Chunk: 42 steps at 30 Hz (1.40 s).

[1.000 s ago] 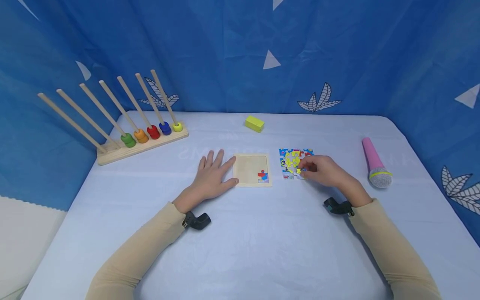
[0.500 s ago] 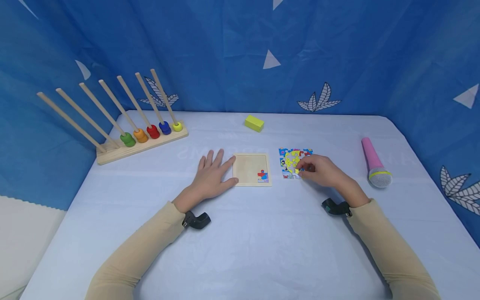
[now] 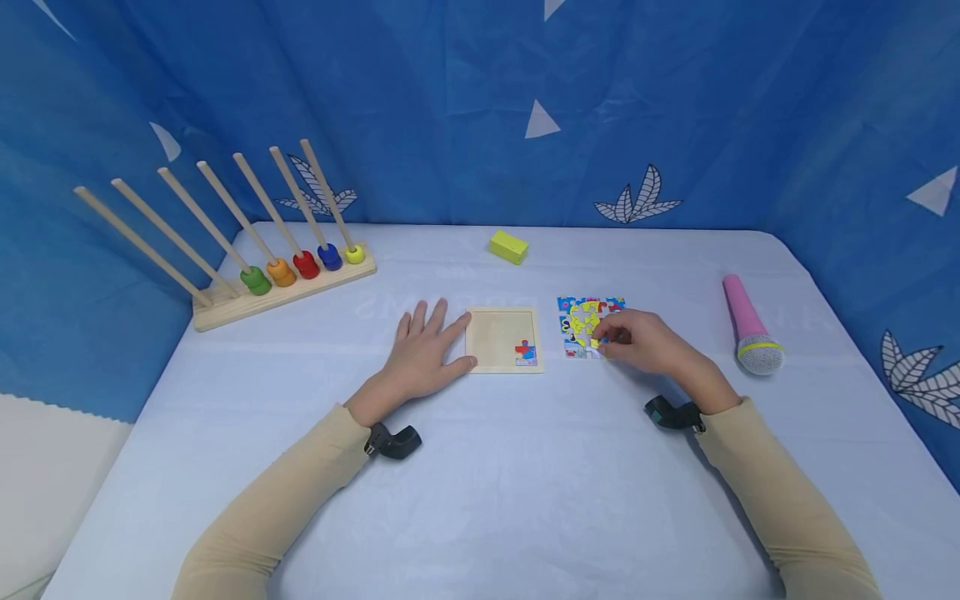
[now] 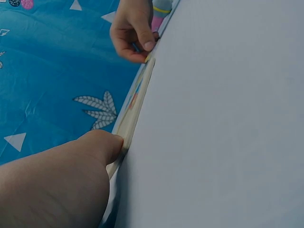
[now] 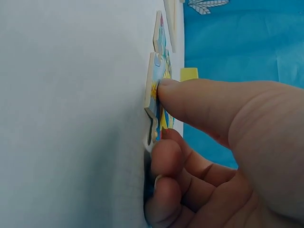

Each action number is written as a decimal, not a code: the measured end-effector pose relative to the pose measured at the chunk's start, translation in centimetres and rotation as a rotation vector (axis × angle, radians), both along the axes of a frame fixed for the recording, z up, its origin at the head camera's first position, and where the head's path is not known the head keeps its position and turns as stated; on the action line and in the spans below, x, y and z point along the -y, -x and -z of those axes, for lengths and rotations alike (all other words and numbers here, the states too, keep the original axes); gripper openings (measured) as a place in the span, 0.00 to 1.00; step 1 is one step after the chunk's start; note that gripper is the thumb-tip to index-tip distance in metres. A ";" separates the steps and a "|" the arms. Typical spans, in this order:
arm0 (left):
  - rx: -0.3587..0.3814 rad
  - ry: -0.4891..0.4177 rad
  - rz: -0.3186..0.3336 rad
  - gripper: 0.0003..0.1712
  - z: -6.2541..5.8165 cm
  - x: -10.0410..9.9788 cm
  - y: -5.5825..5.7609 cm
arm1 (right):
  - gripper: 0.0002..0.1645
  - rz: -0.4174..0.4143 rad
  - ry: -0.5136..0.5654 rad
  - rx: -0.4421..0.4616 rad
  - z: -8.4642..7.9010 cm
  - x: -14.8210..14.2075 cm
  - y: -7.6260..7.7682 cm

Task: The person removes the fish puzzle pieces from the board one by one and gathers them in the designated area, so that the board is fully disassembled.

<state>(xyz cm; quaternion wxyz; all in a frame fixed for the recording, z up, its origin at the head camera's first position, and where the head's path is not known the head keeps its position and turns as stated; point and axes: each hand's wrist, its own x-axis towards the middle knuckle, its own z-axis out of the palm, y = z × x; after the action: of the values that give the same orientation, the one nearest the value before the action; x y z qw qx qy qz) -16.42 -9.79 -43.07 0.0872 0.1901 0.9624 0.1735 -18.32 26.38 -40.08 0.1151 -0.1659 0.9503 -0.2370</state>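
Note:
My left hand (image 3: 423,354) lies with fingers spread on the white table, its thumb and index fingertip at the left edge of a square wooden puzzle tray (image 3: 495,368). In the tray's lower right corner sits a red and blue puzzle piece (image 3: 527,353). To the right of the tray, puzzle pieces (image 3: 585,317) with a yellow figure and a blue border lie fitted loosely together on the table. Over their lower right part is my right hand (image 3: 637,340), thumb and curled fingers pinching a puzzle piece (image 5: 153,88) with a yellow flower; the fingers partly hide it.
A wooden bead stacker (image 3: 285,292) with tall pegs and coloured beads stands at the back left. A yellow-green block (image 3: 508,247) lies at the back middle. A pink toy microphone (image 3: 746,321) lies on the right. Blue patterned cloth (image 3: 465,108) rises behind the table.
My right hand has shifted very slightly left over the puzzle pieces. The left hand and the tray have stayed where they were.

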 end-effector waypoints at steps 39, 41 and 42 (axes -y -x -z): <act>-0.005 0.006 0.000 0.44 0.1 0.1 0.1 | 0.10 -0.003 0.057 -0.007 -0.1 -0.2 -0.2; -0.005 0.005 0.000 0.44 0.1 0.1 0.1 | 0.11 0.002 0.066 0.000 -0.3 -0.3 -0.3; -0.005 0.005 0.000 0.44 0.1 0.1 0.1 | 0.11 0.003 0.069 0.003 -0.4 -0.4 -0.3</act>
<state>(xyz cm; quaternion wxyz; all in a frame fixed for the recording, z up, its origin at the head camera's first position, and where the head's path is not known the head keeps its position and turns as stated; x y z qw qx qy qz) -16.49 -9.88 -43.20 0.0851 0.1903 0.9630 0.1708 -18.04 26.74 -39.64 0.1105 -0.1681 0.9416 -0.2700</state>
